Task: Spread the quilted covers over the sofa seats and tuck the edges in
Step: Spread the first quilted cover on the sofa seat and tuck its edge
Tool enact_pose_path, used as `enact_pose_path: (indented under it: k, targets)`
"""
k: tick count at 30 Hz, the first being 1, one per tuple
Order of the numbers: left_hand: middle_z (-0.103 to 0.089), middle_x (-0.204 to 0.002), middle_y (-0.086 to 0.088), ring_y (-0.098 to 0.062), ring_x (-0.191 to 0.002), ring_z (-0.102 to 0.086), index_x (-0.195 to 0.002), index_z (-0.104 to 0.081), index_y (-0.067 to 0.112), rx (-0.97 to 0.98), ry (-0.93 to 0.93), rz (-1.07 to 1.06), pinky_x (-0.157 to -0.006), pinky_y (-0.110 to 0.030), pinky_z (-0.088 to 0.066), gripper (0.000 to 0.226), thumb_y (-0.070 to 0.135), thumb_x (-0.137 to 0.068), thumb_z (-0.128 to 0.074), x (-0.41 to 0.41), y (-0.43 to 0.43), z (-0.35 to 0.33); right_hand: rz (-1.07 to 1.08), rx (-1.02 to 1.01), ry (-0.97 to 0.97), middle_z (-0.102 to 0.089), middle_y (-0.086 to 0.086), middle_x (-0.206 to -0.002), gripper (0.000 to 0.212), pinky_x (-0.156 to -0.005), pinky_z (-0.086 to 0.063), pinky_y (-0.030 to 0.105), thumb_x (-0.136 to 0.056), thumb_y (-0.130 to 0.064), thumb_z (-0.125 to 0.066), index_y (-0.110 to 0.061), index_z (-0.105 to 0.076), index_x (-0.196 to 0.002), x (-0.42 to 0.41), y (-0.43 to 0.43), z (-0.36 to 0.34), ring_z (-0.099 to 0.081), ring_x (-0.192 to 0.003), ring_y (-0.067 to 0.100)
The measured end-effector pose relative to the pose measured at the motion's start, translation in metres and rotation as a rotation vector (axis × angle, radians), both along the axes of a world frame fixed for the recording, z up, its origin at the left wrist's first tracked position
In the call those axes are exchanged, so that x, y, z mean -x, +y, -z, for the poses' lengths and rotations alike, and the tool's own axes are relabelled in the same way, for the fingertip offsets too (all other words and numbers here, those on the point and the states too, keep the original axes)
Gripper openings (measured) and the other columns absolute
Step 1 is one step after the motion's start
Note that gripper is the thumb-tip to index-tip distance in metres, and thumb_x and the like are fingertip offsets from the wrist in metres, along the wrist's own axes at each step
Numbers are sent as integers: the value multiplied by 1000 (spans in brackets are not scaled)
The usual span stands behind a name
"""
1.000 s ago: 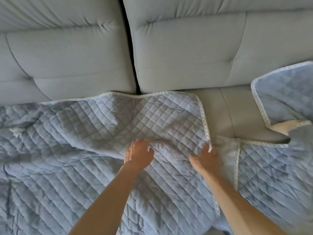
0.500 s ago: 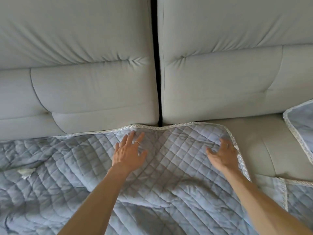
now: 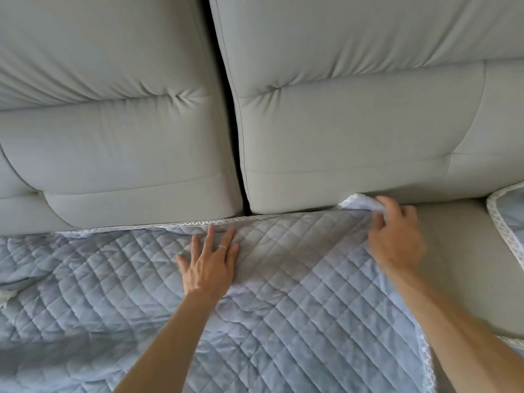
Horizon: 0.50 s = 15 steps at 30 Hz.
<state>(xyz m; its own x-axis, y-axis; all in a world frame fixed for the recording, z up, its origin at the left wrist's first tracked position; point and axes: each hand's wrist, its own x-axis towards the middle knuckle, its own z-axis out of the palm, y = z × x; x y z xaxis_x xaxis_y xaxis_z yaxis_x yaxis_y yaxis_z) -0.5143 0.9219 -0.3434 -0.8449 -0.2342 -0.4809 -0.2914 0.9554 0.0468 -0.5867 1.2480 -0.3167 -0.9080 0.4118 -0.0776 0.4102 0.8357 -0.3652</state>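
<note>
A light blue quilted cover with white lace trim lies over the grey sofa seat. Its back edge runs along the foot of the back cushions. My left hand lies flat on the cover, fingers spread, just in front of that edge. My right hand pinches the cover's back right corner, which is lifted against the base of the right back cushion. A second quilted cover shows at the far right edge.
Two grey back cushions stand side by side, the left cushion and the right one, with a dark gap between them. Bare seat fabric shows to the right of the cover.
Both hands slid toward the back cushions, pushing the cover's back edge up to them. My right hand went from resting on the cover to gripping and lifting its corner.
</note>
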Motion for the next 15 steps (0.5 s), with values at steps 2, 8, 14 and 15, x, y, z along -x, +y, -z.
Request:
enact_pose_path:
  k: [2, 8, 14, 15]
  targets:
    - [17, -162, 14, -30, -150, 14, -147, 10, 58, 25, -82, 16, -111, -71, -7, 61, 75, -91, -5, 8, 6, 5, 16, -33, -32, -45, 13, -122, 35, -77, -43, 42, -95, -27, -55, -33, -53, -129, 12, 20, 5, -57, -98, 39]
    - [32, -158, 8, -34, -146, 25, -148, 19, 51, 53, -86, 22, -112, -68, 8, 73, 81, -86, -6, 3, 14, 23, 136, -104, -157, -44, 24, -135, 40, -93, -35, 49, -89, -16, -55, -11, -47, -128, -5, 5, 47, -43, -119, 43]
    - [21, -162, 8, -30, -149, 20, -148, 13, 54, -13, -24, 235, -117, -64, 1, 65, 74, -92, -13, 8, 22, 20, -321, -173, 59, -35, 10, -151, 56, -107, -27, 49, -87, -36, -49, -19, -45, -140, -34, -43, 27, -33, -137, 33]
    - [23, -160, 10, -33, -148, 22, -148, 14, 54, -27, -35, 237, -117, -64, 2, 67, 76, -91, -12, 10, 29, 22, -401, -125, -33, -34, 8, -154, 58, -110, -27, 50, -91, -47, -43, -23, -41, -144, -35, -51, 27, -31, -141, 31]
